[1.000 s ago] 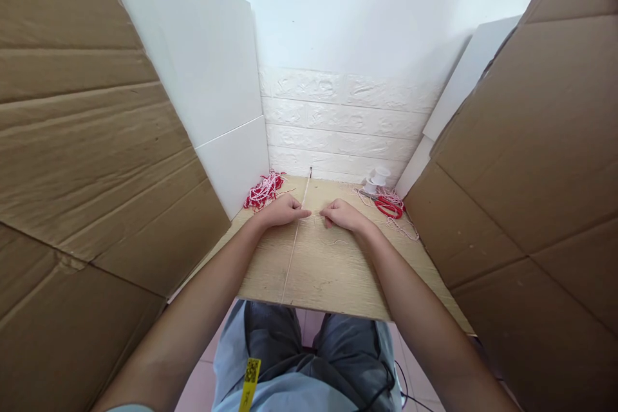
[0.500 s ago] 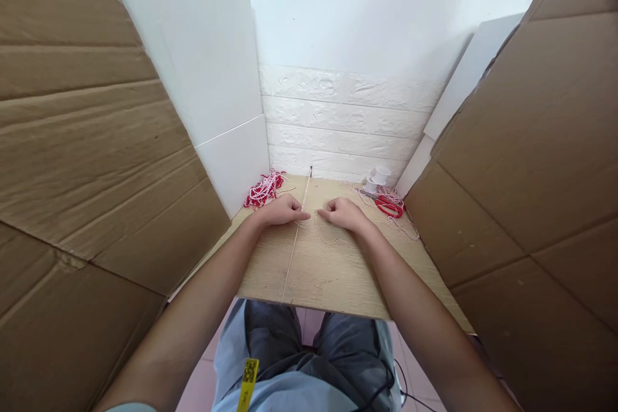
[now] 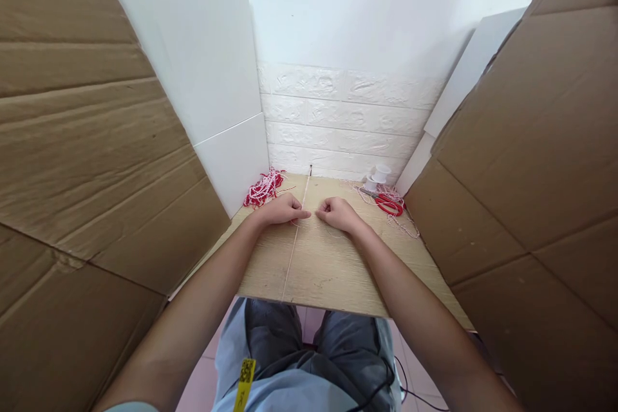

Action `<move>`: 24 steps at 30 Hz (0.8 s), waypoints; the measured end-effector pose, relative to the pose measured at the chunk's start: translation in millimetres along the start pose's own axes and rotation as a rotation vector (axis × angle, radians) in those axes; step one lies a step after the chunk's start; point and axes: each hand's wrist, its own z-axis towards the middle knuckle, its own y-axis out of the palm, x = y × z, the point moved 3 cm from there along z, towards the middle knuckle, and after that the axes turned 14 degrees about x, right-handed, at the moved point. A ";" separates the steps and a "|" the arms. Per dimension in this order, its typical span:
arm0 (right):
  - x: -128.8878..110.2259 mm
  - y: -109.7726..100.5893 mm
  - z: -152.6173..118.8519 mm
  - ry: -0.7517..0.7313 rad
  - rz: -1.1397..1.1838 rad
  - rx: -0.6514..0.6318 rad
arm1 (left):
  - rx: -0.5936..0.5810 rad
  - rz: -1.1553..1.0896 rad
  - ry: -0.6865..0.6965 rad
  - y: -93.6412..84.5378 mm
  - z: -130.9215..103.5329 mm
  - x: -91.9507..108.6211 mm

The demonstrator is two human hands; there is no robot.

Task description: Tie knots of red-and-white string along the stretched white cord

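A pale cord (image 3: 292,256) runs from a small dark hook or nail (image 3: 311,168) at the wall's foot toward the table's front edge. My left hand (image 3: 286,209) is closed on this cord, thumb pointing right. Just to its right, my right hand (image 3: 337,214) is pinched, thumb and forefinger pressed together. A fine thread (image 3: 333,232) trails near its fingertips, too thin to trace fully; it appears to lead between the two hands. A little red shows under my left fingers.
Red and white cords (image 3: 265,188) lie heaped at the back left. Red-handled scissors (image 3: 389,205), white spools (image 3: 379,175) and loose pink-white cord (image 3: 403,226) are at the back right. Cardboard walls (image 3: 96,141) flank the wooden tabletop (image 3: 338,277).
My right hand has shifted slightly left, and its fingers have drawn closer together. The thin threads near it lie differently. My left hand stays on the cord.
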 end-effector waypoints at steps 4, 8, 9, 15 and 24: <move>6.4 -1.5 8.2 0.108 0.196 0.177 | 0.013 -0.007 -0.010 -1.0 -0.5 1.7; 8.6 -2.2 13.3 0.187 0.456 0.285 | 0.014 -0.010 -0.013 -0.9 -0.9 3.0; 8.6 -2.6 13.7 0.197 0.498 0.298 | 0.015 -0.012 -0.012 -1.0 -1.0 3.5; 6.1 -9.9 14.0 0.193 0.611 0.399 | 0.011 -0.032 -0.007 -1.8 -2.1 6.2; -21.1 -26.2 2.5 0.222 0.774 0.109 | 0.162 -0.075 -0.098 -6.4 -1.4 11.8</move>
